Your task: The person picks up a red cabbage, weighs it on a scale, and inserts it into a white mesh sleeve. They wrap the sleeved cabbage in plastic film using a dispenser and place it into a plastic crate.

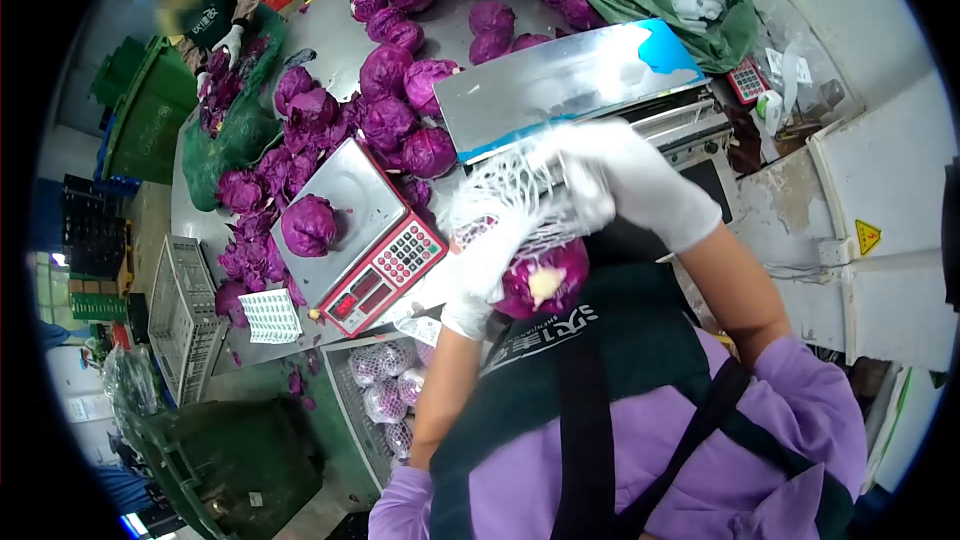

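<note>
A purple cabbage [563, 265], its pale cut stem facing me, is held close to my apron. My left hand [478, 285], in a white glove, is closed around the cabbage's left side. My right hand [625, 180], also gloved in white and blurred, grips a white foam net [500, 190]. The net is stretched between the two hands and lies over the upper part of the cabbage. To the left, another purple cabbage [308, 227] rests on the plate of a red-edged digital scale [400, 260].
Loose cabbages [388, 120] and leaves cover much of the metal table. A steel machine [570, 85] stands ahead. Below the scale, a grey crate [350, 405] holds several netted cabbages. Across the table, another person [205, 20] handles leaves at a green bag [245, 130].
</note>
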Motion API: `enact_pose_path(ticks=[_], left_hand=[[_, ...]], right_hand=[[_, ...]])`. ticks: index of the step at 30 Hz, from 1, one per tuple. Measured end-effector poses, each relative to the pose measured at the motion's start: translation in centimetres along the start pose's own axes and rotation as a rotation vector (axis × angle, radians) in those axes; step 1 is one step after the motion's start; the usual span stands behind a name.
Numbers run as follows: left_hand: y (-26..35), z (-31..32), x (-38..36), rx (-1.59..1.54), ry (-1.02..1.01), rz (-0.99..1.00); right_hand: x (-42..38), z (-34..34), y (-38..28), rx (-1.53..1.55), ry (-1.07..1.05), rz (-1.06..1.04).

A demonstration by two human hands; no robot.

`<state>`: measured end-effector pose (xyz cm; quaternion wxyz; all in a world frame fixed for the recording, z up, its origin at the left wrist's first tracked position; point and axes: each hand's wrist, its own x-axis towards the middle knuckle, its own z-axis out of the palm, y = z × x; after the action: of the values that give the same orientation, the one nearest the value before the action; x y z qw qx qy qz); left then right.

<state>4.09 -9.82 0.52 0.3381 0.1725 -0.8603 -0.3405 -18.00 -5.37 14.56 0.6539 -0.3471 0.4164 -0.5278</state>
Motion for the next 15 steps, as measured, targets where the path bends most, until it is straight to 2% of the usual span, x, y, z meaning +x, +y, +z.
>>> enact_pose_path(ticks=[2,3,4,6,7,8,10,11,12,14,15], left_hand=[[0.7,0.7,-0.5,-1.719,0.390,-0.654],[2.3,0.2,0.6,-1.564,0.344,-0.569],[2.3,0.4,0.8,-1.564,0.352,-0.568],[2.2,0.8,1.4,-1.145,0.428,-0.649],[1.2,1.1,1.3,-0.954,0.386,-0.527],[1.2,0.9,1.5,-0.948,0.383,-0.523],[1.4,0.5,1.2,-1.318,0.375,-0.383],[1.5,0.4,1.2,-1.502,0.369,-0.307],[4.1,-0.3,3.7,-1.769,0.653,-0.751],[4.6,-0.9,3.5,-2.275,0.352,-0.511],[4.6,-1.1,3.5,-2.075,0.516,-0.731]], right_hand=[[-1.8,-0.6,0.7,-0.027,-0.085,0.067],[-2.2,0.5,0.6,-0.058,0.002,0.038],[-2.2,0.9,0.5,-0.114,0.006,-0.030],[-1.6,1.3,0.8,-0.312,-0.017,-0.230],[-1.8,2.0,0.6,-0.312,-0.025,-0.387],[-2.7,1.9,0.0,-0.217,-0.050,-0.189],[-3.2,1.7,0.8,0.113,-0.088,-0.010],[-3.0,1.2,1.5,0.087,-0.067,0.010],[-3.5,0.4,1.0,0.017,-0.064,0.106],[-3.4,-2.3,1.4,-0.129,-0.169,0.400],[-3.4,-2.9,1.6,-0.184,-0.145,0.438]])
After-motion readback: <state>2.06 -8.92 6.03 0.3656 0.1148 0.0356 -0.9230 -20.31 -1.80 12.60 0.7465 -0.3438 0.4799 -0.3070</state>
